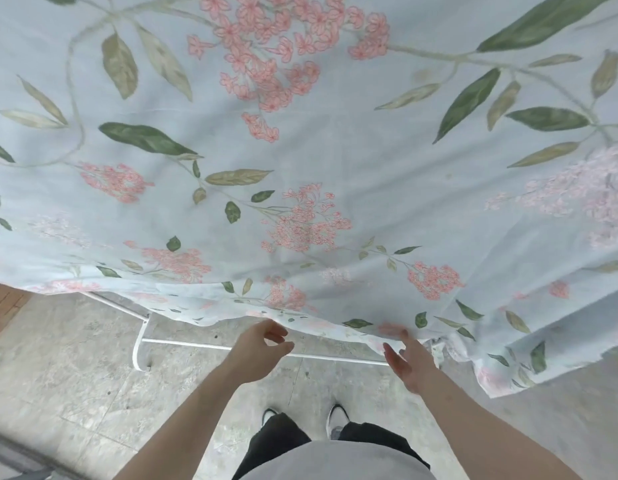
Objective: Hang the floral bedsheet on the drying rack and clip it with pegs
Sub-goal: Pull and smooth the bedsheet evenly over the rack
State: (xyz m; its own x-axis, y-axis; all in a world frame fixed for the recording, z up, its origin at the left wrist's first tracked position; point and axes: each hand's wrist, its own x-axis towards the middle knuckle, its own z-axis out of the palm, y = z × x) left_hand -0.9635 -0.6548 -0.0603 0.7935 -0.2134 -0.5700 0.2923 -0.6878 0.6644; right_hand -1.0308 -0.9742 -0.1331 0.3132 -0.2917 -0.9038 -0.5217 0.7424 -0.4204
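Observation:
The floral bedsheet (335, 161), pale blue with pink blossoms and green leaves, is spread wide over the drying rack and fills most of the view. Its near hem hangs just above my hands. Only the rack's white lower frame (210, 345) shows below the hem. My left hand (260, 348) hovers just under the hem with fingers loosely curled and holds nothing. My right hand (406, 358) is held open with fingers straight, its fingertips at the sheet's edge. No pegs are in view.
A grey tiled floor (75, 375) lies under the rack. My two feet (304, 419) stand close to the rack's base bar. A strip of reddish brick paving (4, 303) shows at the left edge.

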